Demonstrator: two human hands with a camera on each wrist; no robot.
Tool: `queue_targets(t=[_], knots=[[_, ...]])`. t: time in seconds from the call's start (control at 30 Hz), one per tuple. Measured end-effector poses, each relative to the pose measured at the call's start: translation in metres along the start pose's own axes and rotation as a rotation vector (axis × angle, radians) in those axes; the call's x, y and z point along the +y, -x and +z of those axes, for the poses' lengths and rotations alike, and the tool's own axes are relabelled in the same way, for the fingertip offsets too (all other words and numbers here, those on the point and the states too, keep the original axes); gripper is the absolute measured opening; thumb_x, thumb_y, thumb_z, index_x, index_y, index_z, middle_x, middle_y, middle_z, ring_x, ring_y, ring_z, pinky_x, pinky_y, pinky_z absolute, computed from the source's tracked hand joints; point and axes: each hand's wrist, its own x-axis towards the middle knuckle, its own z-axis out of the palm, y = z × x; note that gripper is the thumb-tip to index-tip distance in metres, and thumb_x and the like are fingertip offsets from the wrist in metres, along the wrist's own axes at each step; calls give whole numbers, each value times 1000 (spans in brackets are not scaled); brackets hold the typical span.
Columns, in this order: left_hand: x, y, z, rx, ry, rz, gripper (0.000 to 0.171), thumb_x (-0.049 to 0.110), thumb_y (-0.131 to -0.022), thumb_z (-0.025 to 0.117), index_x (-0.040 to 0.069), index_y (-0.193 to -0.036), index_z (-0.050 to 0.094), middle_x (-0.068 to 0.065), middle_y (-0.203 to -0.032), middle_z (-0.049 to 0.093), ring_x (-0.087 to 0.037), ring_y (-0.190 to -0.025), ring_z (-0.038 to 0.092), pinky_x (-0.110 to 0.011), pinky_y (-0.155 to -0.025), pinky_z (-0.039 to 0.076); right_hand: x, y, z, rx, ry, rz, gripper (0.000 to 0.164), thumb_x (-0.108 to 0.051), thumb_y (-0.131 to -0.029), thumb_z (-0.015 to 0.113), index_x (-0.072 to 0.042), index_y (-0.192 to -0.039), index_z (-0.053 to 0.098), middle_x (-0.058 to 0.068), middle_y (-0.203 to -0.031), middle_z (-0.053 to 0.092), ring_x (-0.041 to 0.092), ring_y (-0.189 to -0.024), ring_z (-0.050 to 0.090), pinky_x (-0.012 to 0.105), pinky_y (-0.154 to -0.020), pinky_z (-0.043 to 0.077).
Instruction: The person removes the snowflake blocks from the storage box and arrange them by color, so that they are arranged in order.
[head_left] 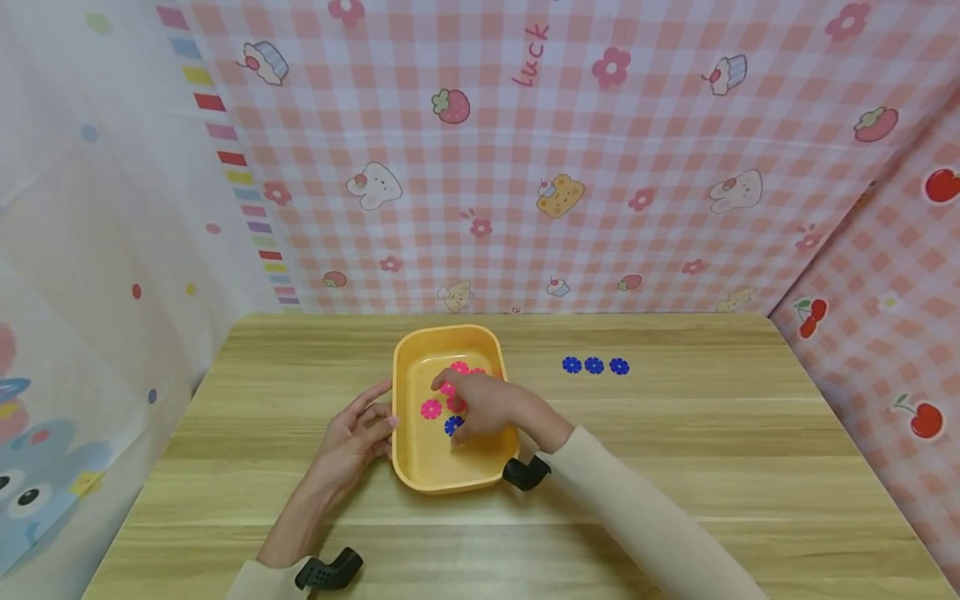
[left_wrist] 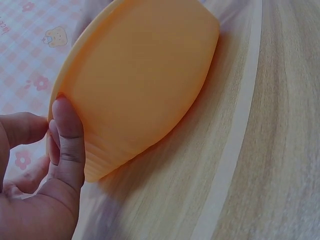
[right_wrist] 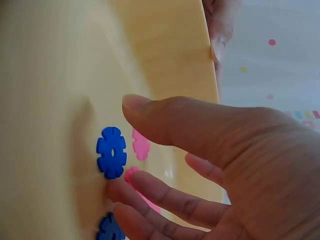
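blue disc in the tray (head_left: 453, 426): lay on the tray floor, below the thumb and fingers of the right hand; its edge was notched like a flower and its middle had a small slot.
second blue disc (right_wrist: 110, 229): sat near the fingertips in the right wrist view, partly cut off by the frame; whether they touched it could not be told.
pink discs (head_left: 431, 409): several were scattered over the tray floor, some partly hidden by the right hand.
yellow tray (head_left: 431, 462): stood on the counter (head_left: 675, 483), in front of the person, its rounded rim facing up.
left hand (head_left: 352, 437): held the tray by its left side, fingertips against the rim and outer wall.
right hand (head_left: 480, 404): reached over the tray's right side and down inside, thumb and fingers bent but spread wide, with a gap between them.
row of three blue discs (head_left: 594, 365): lay flat on the counter to the right of the tray, well apart from it.
sleeves (head_left: 645, 508): were cream, with a black wrist device (head_left: 527, 472) at each cuff.
checked cloth (head_left: 510, 150): hung behind the counter, pink and white, printed with strawberries, flowers and cupcakes.
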Motion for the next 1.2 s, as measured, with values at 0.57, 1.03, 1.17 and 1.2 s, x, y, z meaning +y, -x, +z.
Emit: queue_targets(t=[0.57,1.03,1.17,1.2], knots=[[1,2,1,18,4,-19,65,1,-100,62,12,-158,36,-3,-106,60,-11,-77,61,-23,-66,57,6,-7,29,2,-102,-117,48,-11,-81,87,-15,-123,63,3,-99,66,11,-81,58,18,-74,53],[1,1,2,29,5,-21,64,1,-100,61,12,-157,37,-1,-104,60,-11,-76,61,-23,-66,57,7,-11,36,24,-21,-187,18,-14,-82,87,-14,-94,73,-2,-88,67,6,-79,55,16,-73,49],[1,1,1,28,15,-17,63,2,-100,62,11,-157,37,-2,-106,61,-11,-76,61,-23,-66,57,6,-11,37,32,3,-182,23,-17,-84,86,-14,-102,72,-2,-89,65,7,-79,53,17,-73,48],[0,1,1,27,17,-16,63,2,-100,62,11,-157,37,-2,-106,60,-11,-76,62,-23,-66,57,6,-11,37,33,5,-177,24,-18,-84,86,-14,-103,72,-2,-90,65,7,-80,54,17,-74,49]])
